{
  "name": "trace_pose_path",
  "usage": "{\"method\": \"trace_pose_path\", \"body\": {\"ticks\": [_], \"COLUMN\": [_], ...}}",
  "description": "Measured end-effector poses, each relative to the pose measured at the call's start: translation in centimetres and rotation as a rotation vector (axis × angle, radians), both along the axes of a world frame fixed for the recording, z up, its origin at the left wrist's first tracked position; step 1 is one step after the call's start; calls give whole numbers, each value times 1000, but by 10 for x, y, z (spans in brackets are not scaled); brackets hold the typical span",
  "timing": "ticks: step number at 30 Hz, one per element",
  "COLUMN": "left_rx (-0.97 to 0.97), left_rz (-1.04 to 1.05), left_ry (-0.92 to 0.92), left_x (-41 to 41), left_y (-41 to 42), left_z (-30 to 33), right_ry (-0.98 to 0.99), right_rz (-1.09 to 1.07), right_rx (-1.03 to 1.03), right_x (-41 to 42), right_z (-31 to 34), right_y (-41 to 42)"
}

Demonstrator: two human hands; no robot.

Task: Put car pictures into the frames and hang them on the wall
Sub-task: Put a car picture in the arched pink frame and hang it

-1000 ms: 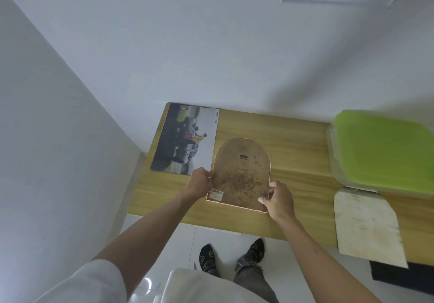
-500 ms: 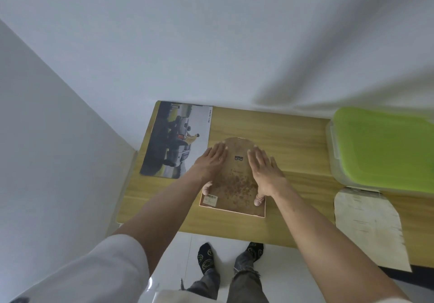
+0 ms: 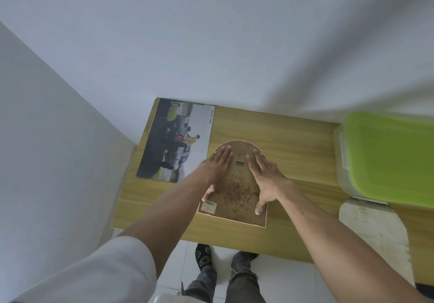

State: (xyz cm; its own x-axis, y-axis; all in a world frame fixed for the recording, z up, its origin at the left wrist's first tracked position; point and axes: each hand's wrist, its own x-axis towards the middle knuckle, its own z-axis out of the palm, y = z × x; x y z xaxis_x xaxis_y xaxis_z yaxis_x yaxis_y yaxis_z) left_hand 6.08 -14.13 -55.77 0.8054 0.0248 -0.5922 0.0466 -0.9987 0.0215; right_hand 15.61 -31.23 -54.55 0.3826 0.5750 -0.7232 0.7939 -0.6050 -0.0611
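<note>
Arched frame [image 3: 234, 185] lies face down on the tabletop [image 3: 293, 138], brown backing up, small hanger near its arched end; likely placed so for seating the backing. Left hand [image 3: 217, 164] and right hand [image 3: 264, 173] rest flat on the backing, either side of the hanger, fingers [image 3: 256, 159] straight and spread, grasping nothing, thumbs toward the frame's straight edge. Judged: pressing the back in. Car picture [image 3: 176, 140] lies just left of the frame, unframed. Green-lidded box [image 3: 387, 157] sits well right of the frame.
</note>
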Motion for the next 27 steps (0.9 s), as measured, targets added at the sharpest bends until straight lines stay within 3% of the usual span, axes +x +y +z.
{"method": "trace_pose_path", "body": {"ticks": [10, 13, 17, 23, 27], "left_rx": [-35, -124, -383, -479, -818], "left_rz": [78, 207, 587, 757, 1047], "left_ry": [-4, -21, -125, -369, -522], "left_x": [-15, -35, -62, -71, -75], "left_y": [-4, -15, -19, -18, -13], "left_z": [9, 11, 10, 17, 32], "right_ry": [-63, 15, 188, 212, 237], "right_rz": [-44, -262, -717, -1272, -1418], "right_rx": [115, 232, 440, 723, 842], "right_x": [-10, -28, -50, -65, -69], "right_z": [2, 2, 1, 5, 17], "right_y": [-16, -34, -54, -34, -36]}}
